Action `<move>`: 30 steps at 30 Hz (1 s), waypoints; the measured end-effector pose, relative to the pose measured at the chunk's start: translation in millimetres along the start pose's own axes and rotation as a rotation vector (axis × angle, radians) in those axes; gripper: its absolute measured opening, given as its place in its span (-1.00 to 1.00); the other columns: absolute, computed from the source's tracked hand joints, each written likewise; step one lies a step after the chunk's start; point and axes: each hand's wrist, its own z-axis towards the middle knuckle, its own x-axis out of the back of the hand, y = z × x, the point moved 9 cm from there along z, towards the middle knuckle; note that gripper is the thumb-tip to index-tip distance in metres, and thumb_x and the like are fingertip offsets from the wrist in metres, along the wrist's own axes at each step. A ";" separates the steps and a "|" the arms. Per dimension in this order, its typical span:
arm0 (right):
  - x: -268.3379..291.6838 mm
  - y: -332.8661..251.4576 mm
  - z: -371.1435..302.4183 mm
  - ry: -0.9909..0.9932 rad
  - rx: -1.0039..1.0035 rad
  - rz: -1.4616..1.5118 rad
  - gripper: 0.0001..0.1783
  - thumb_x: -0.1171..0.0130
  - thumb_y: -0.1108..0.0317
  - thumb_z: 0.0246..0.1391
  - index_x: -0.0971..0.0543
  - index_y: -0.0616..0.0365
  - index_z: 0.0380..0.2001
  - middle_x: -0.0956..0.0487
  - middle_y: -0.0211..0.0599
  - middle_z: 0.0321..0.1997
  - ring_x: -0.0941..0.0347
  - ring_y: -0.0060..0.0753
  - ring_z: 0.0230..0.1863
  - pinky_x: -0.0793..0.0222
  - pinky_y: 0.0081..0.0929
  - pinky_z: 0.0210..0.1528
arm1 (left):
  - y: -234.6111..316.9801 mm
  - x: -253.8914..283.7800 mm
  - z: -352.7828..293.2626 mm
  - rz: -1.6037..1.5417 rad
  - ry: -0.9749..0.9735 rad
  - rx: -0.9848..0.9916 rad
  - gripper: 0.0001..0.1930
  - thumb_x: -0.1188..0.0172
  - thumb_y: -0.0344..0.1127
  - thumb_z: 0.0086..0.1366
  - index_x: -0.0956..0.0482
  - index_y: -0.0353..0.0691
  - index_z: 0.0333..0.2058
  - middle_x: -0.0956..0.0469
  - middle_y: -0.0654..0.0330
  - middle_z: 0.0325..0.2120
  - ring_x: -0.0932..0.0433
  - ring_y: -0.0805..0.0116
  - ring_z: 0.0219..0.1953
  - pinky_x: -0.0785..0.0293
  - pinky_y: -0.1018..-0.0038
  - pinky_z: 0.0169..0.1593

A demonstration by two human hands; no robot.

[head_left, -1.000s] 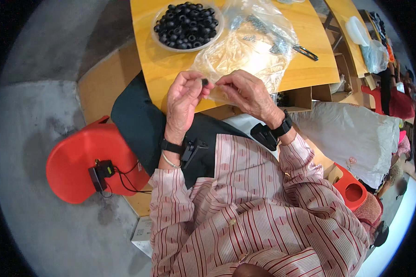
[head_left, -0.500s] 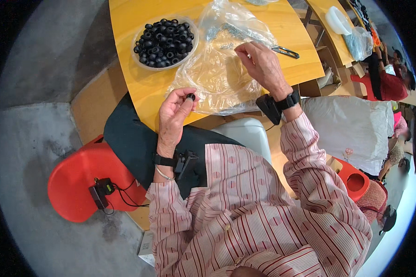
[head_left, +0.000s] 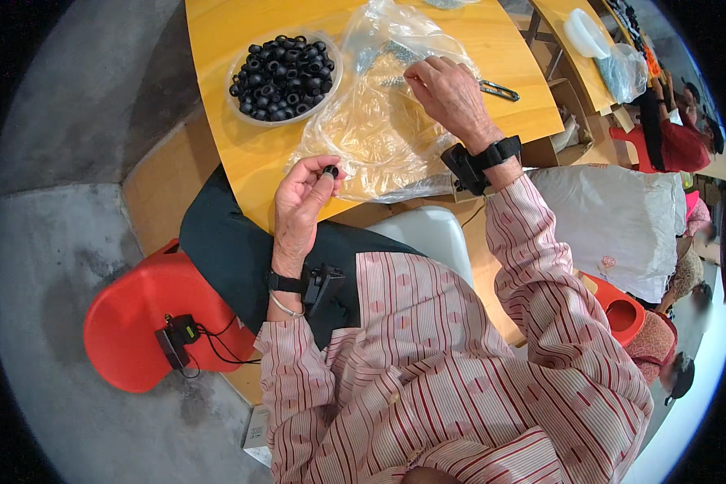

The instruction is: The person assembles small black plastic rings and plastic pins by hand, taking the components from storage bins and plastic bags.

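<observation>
My left hand [head_left: 301, 202] is closed in a pinch on a small round black plastic piece [head_left: 331, 171], above the near edge of the yellow table [head_left: 254, 173]. Over a clear plastic bag [head_left: 363, 129] hovers my right hand [head_left: 452, 97], thumb and fingers drawn together; what they hold, if anything, is hidden. Small silvery metal parts [head_left: 394, 56] lie in the bag beside that hand, too fine to name. A clear round bowl [head_left: 338, 74] heaped with similar black pieces [head_left: 282, 77] stands on the table to the left.
A dark-handled tool [head_left: 498, 89] lies right of the bag. A red stool [head_left: 145, 323] with a small black device stands at my left. To the right are a large white sack [head_left: 605, 222], a cardboard box [head_left: 573, 121], another table with a white bowl [head_left: 586, 34], and other people.
My right hand has shifted slightly left and up over the bag, toward the metal parts. The left hand keeps its pinch on the black piece, nearly still.
</observation>
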 end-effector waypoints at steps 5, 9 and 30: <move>-4.9 -5.8 7.6 -0.008 0.045 -0.026 -0.85 -0.11 0.27 0.09 -0.56 0.09 -0.35 -0.51 -0.32 -0.37 -0.44 -0.21 -0.24 -0.35 -0.32 -0.19 | -0.8 2.4 -1.5 -0.006 0.000 0.004 -0.76 -0.06 -0.41 0.31 -0.44 -0.35 -0.07 -0.51 0.23 -0.28 -0.43 0.58 -0.27 -0.35 0.66 -0.12; -10.4 -10.2 11.4 -0.059 0.061 -0.045 -0.83 -0.10 0.25 0.10 -0.57 0.08 -0.33 -0.51 -0.32 -0.37 -0.43 -0.22 -0.23 -0.33 -0.30 -0.15 | -0.6 3.6 -2.9 -0.006 0.001 0.011 -0.76 -0.06 -0.41 0.31 -0.45 -0.34 -0.07 -0.51 0.22 -0.28 -0.43 0.59 -0.27 -0.34 0.67 -0.11; 1.6 -26.0 10.5 -0.017 0.046 0.095 -0.86 -0.17 0.29 0.05 -0.60 0.12 -0.38 -0.51 -0.31 -0.42 -0.44 -0.24 -0.34 -0.34 -0.36 -0.27 | 4.8 7.8 -13.0 -0.037 0.011 0.007 -0.77 -0.08 -0.41 0.30 -0.45 -0.35 -0.09 -0.52 0.22 -0.29 -0.42 0.59 -0.29 -0.34 0.67 -0.14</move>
